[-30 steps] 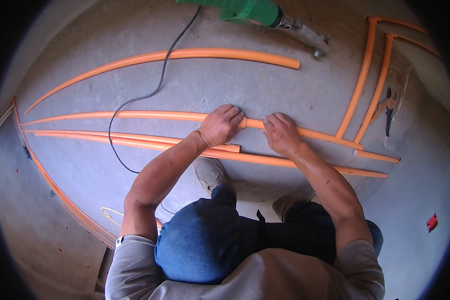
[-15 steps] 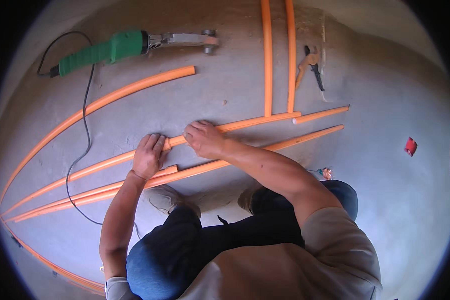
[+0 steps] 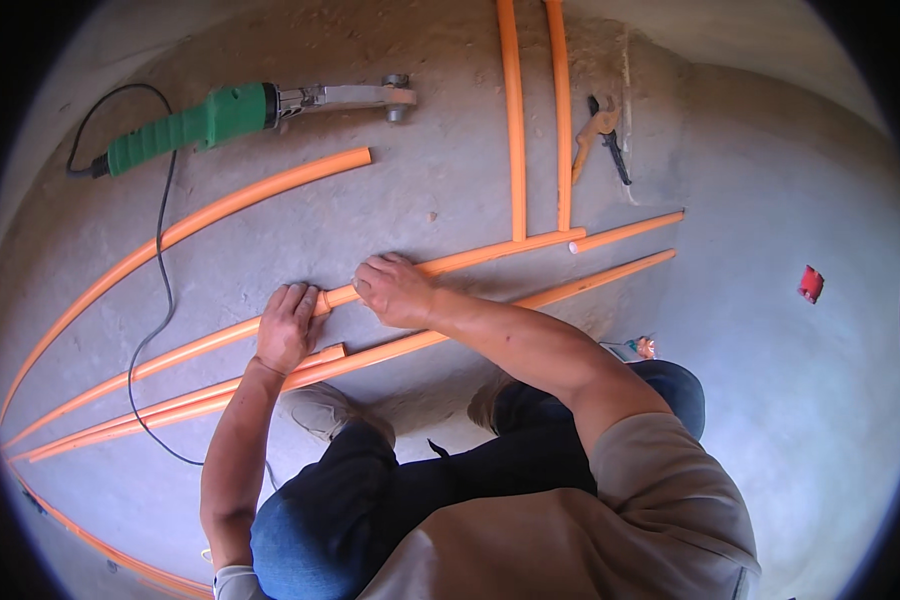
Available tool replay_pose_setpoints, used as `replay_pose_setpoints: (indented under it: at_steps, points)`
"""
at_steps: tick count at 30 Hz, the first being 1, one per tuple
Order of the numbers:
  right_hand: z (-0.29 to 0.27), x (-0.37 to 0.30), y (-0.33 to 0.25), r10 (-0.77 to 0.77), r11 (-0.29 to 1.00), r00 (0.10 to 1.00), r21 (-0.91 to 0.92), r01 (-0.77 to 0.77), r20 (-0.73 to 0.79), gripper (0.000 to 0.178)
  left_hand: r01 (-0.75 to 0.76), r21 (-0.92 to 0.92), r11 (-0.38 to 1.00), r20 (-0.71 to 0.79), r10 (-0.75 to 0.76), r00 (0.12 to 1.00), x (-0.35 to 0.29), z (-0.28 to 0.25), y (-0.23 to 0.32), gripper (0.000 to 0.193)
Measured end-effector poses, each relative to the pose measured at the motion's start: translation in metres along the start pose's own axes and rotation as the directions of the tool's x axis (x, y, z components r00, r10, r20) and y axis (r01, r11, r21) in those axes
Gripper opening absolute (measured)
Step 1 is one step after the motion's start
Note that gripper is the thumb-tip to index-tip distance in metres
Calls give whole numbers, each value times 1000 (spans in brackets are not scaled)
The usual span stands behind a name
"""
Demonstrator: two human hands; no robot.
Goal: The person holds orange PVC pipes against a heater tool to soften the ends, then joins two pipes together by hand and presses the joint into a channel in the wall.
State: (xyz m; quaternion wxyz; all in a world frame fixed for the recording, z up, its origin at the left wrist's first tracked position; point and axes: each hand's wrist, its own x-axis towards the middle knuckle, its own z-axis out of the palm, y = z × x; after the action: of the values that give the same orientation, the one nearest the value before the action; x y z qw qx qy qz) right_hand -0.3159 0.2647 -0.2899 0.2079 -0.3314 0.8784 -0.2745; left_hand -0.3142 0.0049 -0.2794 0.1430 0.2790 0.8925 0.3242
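A long orange pipe (image 3: 480,257) lies across the floor, with a slightly wider collar (image 3: 323,303) showing between my hands. My left hand (image 3: 289,325) is closed round the pipe just left of that collar. To the collar's right, my right hand (image 3: 396,290) grips the same pipe, its fingers curled over the top. The undersides of both grips are hidden. Nearer to me runs another orange pipe (image 3: 560,291), beneath my right forearm, with a shorter pipe end (image 3: 330,353) beside it.
A green heat-welding tool (image 3: 205,125) lies far left, its black cable (image 3: 162,270) crossing several pipes. A curved orange pipe (image 3: 260,190) lies before it. Two pipes (image 3: 515,130) run away from me, near a pipe cutter (image 3: 602,135). A red piece (image 3: 811,284) lies right.
The whole view has shifted a little, so the floor things appear slightly further left. Both hands keep their grip on the pipe, with no clear movement along it.
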Motion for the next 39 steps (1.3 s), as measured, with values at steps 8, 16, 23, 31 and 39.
replay_pose_setpoints:
  at_steps: [8, 16, 23, 31, 39]
  points:
    - [8, 8, -6, -12, 999, 996, -51, 16, 84, 17, 7, 30, 1000, 10, -7, 1000, -13, -8, -8, 45]
    - [-2, 9, -6, -1, 999, 1000, 48, 2, -9, 27, 0, 27, 1000, 17, 0, 1000, -7, -9, -6, 42]
    - [6, -3, 4, -3, 999, 1000, -41, 4, 22, 16, -50, 75, 996, -65, 55, 996, -8, 7, -8, 46]
    - [2, 4, 0, 40, 999, 999, 8, -40, 30, 14, -21, 11, 1000, -24, 21, 999, -1, -3, 1, 45]
    - [2, 4, -1, 35, 999, 999, 16, -35, 16, 14, -12, 23, 1000, -8, 12, 1000, 1, -4, 2, 42]
